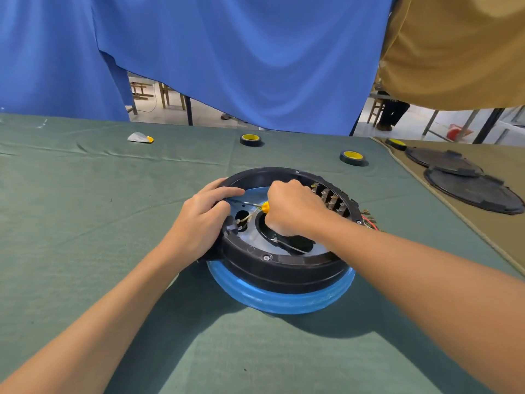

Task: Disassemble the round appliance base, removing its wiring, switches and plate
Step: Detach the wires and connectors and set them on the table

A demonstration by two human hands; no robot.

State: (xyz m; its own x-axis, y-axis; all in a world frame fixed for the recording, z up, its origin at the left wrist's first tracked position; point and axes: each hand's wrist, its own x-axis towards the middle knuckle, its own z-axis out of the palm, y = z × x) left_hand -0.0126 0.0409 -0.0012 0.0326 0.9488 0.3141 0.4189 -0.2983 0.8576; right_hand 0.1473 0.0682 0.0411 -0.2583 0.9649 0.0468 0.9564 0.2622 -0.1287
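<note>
Your round appliance base [284, 268] sits in the middle of the green woven cloth [85, 209]. It is a black matte plastic ring resting on a wider, ribbed, glossy blue rim [281, 300]. Inside the ring lies a smooth, bluish metal plate [257, 192] with a large round opening in its centre.

Your left hand [199, 223] grips the ring at its nine o'clock, with the fingers curled over the top edge. Your right hand [292, 206] is a closed fist above the plate, wrapped round a screwdriver [264, 206]. Only the yellow end of its handle shows, and its thin steel shaft points toward nine o'clock. I cannot tell where the tip lands.

A row of boxy switches [331, 199] with brassy tabs lines the inner wall at about two o'clock. Red wires [369, 221] spill outside the ring at three o'clock. Pale thin leads [246, 218] run into a small hole in the plate near nine o'clock.

Two rolls of black tape with yellow cores [250, 139] [352, 157] lie on the cloth, at twelve and one o'clock from the base. Two flat black discs [471, 189] overlap on the tan cloth [505, 160] at two o'clock. A blue curtain [255, 52] hangs in soft folds behind the table.
</note>
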